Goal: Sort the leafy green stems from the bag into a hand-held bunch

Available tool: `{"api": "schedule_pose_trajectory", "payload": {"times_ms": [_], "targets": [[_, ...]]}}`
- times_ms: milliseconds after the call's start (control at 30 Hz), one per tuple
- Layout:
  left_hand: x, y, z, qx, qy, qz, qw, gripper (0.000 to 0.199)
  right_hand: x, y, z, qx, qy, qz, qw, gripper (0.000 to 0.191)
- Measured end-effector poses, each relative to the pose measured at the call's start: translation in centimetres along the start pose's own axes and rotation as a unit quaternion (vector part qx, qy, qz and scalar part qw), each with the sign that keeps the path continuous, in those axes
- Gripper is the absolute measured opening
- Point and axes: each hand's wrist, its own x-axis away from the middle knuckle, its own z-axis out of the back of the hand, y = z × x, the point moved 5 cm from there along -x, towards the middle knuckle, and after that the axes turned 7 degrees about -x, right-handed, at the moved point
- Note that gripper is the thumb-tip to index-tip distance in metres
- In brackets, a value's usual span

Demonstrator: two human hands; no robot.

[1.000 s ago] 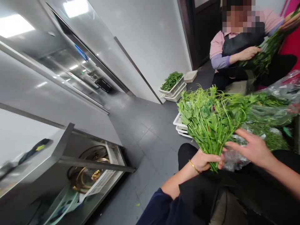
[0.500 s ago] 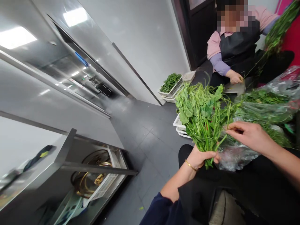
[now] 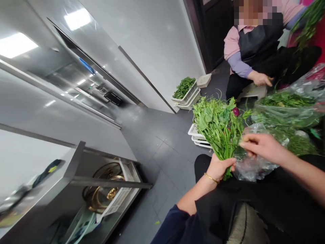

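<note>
My left hand (image 3: 220,166) is wrapped round the stems of a thick bunch of leafy greens (image 3: 215,125) with thin curling tendrils. The leaves fan out above the fist, and the cut stem ends poke out below it. Close by on the right, my right hand (image 3: 262,147) has thumb and forefinger pinched together at the bunch's edge. Whatever lies between those fingertips is too small to make out. Beneath the right hand is a crumpled clear plastic bag (image 3: 254,169).
Stacked white baskets (image 3: 200,140) stand behind the bunch; farther back, another basket (image 3: 185,99) holds greens. More greens in plastic (image 3: 286,101) lie at right. A co-worker (image 3: 261,44) sits opposite, holding greens. A metal shelf (image 3: 106,183) with glass lids is at left.
My right hand has shifted slightly left and down, and the stem that stuck out beside its fingertips no longer shows. The co-worker's lower hand has moved to the right.
</note>
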Motion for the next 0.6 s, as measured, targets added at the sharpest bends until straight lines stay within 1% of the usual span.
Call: {"api": "schedule_pose_trajectory", "payload": {"times_ms": [33, 67, 133, 233, 333, 400, 500, 600], "targets": [[0.0, 0.0, 0.0, -0.024, 0.004, -0.005, 1.0, 0.036, 0.0, 0.1, -1.2, -0.003, -0.003, -0.009, 1.0, 0.049], [0.0, -0.1, 0.1, -0.047, 0.008, -0.01, 0.999, 0.037, -0.1, 0.2, -2.0, 0.002, 0.009, -0.011, 1.0, 0.05], [0.0, -0.2, 0.2, -0.081, 0.017, -0.013, 0.996, 0.039, -0.4, 0.5, -3.0, 0.009, 0.025, -0.009, 1.0, 0.049], [0.1, -0.4, 0.3, -0.079, 0.024, -0.006, 0.997, 0.041, -0.5, 1.1, -2.9, 0.021, 0.038, 0.001, 0.999, 0.045], [0.0, -0.6, 0.2, -0.025, 0.04, 0.004, 0.999, 0.042, -0.1, 1.6, -2.0, 0.044, 0.067, 0.009, 0.997, 0.037], [-0.1, -0.8, 0.1, 0.003, 0.057, 0.004, 0.998, 0.04, 0.1, 1.6, -1.9, 0.062, 0.073, 0.018, 0.995, 0.033], [-0.2, -1.0, -0.1, 0.009, 0.068, 0.008, 0.998, 0.038, 0.2, 1.4, -2.7, 0.081, 0.064, 0.039, 0.994, 0.034], [-0.3, -1.2, -0.1, 0.003, 0.07, 0.009, 0.998, 0.034, -0.2, 1.2, -3.7, 0.095, 0.084, 0.075, 0.989, 0.03]]}}
